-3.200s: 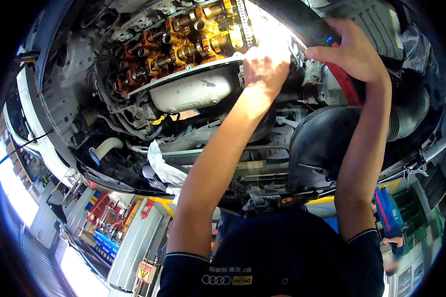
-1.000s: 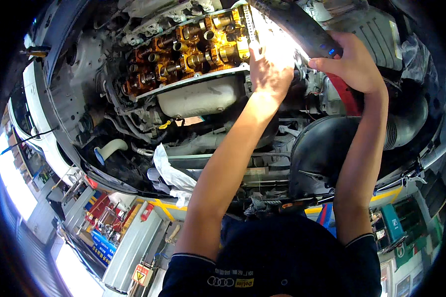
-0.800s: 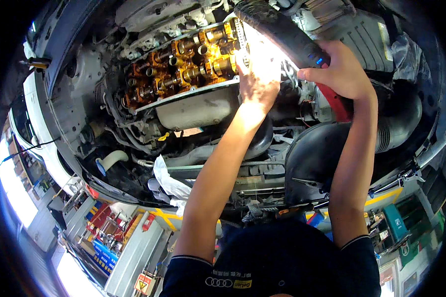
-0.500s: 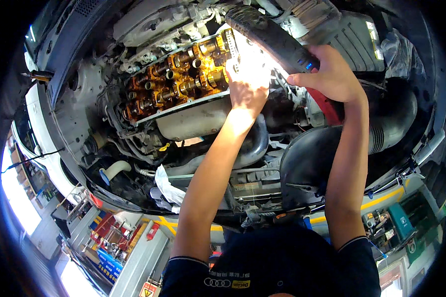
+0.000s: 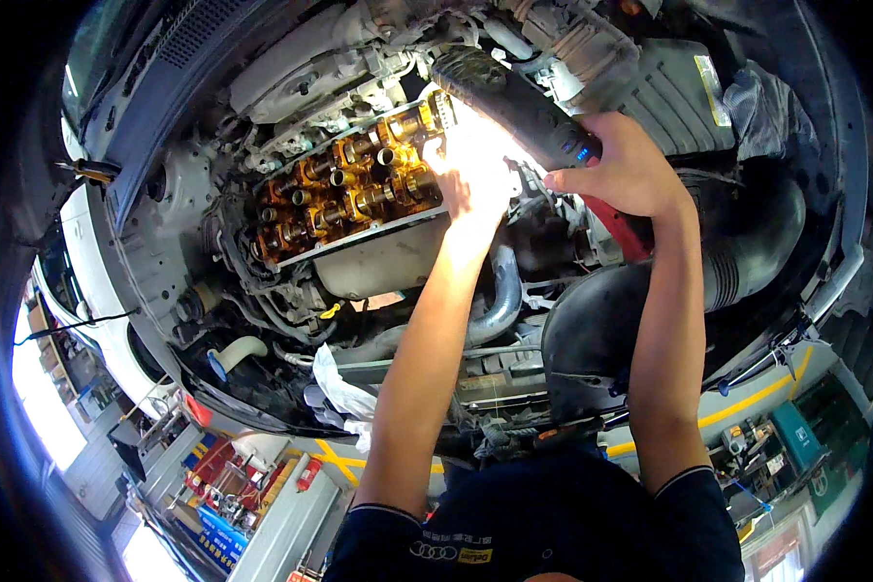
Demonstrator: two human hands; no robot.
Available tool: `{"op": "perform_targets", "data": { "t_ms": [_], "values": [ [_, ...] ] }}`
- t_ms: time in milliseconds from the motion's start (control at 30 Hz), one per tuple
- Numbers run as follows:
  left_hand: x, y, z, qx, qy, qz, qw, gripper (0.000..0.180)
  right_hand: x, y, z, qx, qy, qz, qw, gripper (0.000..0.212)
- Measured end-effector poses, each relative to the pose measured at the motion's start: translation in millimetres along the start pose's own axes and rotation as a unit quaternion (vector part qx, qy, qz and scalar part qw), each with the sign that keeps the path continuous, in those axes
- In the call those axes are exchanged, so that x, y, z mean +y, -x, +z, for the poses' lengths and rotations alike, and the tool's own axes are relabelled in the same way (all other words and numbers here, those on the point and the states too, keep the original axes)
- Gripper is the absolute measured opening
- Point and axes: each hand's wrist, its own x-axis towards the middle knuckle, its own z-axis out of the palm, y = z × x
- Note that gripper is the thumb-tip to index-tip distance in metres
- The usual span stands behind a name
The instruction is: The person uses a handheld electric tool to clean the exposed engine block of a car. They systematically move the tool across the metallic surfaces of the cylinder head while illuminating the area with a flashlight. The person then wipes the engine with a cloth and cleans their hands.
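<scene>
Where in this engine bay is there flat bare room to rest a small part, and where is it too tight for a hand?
Bare room: the flat top of the black cover behind the right hand and its work light. Crowded: the open cylinder head, where the left hand reaches, and the hoses and white rag below it.

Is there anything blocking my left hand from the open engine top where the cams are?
Nothing visible does. The left hand is already at the right end of the exposed camshaft area, washed out by the work light that the right hand holds just above it.
</scene>
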Motion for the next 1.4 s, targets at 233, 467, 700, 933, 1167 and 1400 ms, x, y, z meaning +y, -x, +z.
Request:
{"op": "perform_targets", "data": {
  "t_ms": [233,467,700,933,1167,1400],
  "values": [
    [-32,-2,14,-0.056,0.019,-0.02,0.998,0.017,-7,-1,-3,-0.031,0.016,0.035,0.999,0.051],
    [-46,-9,19,-0.031,0.075,-0.023,0.996,0.015,-5,-2,-5,-0.038,0.009,0.027,0.999,0.048],
    [-70,-41,-18,-0.034,0.136,0.002,0.99,0.014,-1,1,-5,-0.019,-0.021,0.04,0.999,0.046],
    [-79,-69,-40,-0.105,0.261,-0.124,0.952,0.012,-11,-1,-10,-0.064,-0.007,0.078,0.995,0.044],
    [-77,-87,-35,-0.196,0.203,-0.173,0.944,0.017,-4,0,-6,-0.027,0.003,0.036,0.999,0.048],
    [-80,-94,-43,-0.143,0.282,-0.283,0.906,0.038,-4,-1,-7,-0.032,0.014,0.043,0.998,0.049]
  ]
}}
